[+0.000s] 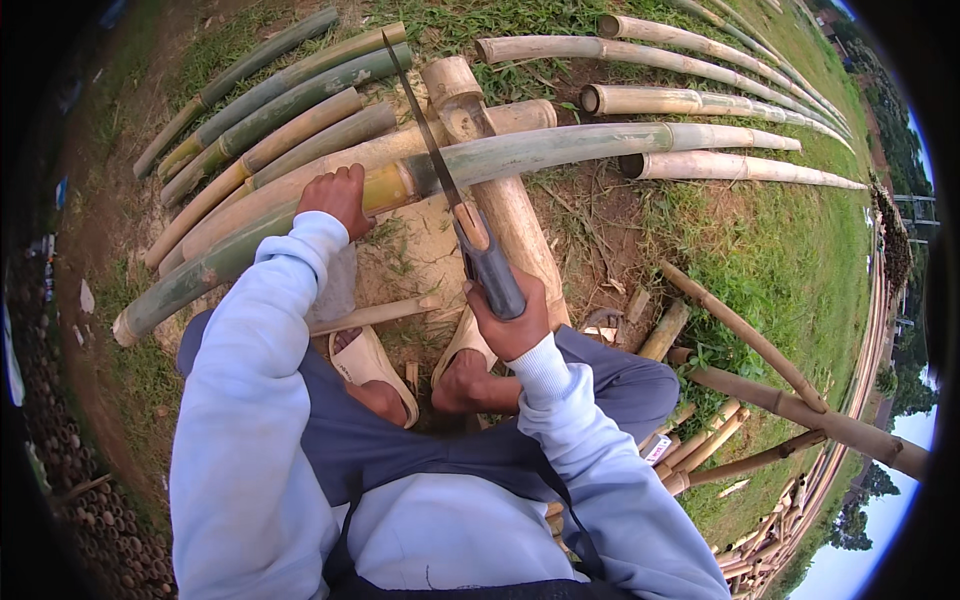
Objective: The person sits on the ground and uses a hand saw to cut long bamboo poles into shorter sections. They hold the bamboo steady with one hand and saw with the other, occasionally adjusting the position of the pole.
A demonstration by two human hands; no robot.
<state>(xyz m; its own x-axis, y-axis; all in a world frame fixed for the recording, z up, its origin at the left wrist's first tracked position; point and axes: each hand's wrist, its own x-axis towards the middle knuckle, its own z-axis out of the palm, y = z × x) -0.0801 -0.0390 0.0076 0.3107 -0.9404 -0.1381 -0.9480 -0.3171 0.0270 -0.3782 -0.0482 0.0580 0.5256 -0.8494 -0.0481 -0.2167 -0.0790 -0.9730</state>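
Note:
A long green bamboo pole (pixel 560 148) lies across in front of me, with a yellowish band near its middle. My left hand (pixel 338 200) is closed, pressed down on this pole left of the saw. In my right hand (pixel 512 318) is the dark handle of a hand saw (pixel 430 140). Its long tapering blade points away from me and crosses the bamboo just right of the yellowish band. Whether the teeth have entered the bamboo I cannot tell. Under the pole runs a thick pale bamboo support (pixel 520 235), notched near its far end.
Several cut bamboo lengths (pixel 290 115) lie at the far left. More long poles (pixel 700 103) stretch across the grass on the right. Crossed bamboo bars (pixel 760 350) and a pile of short pieces (pixel 710 440) are at the lower right. My sandalled feet (pixel 375 370) are beneath the work.

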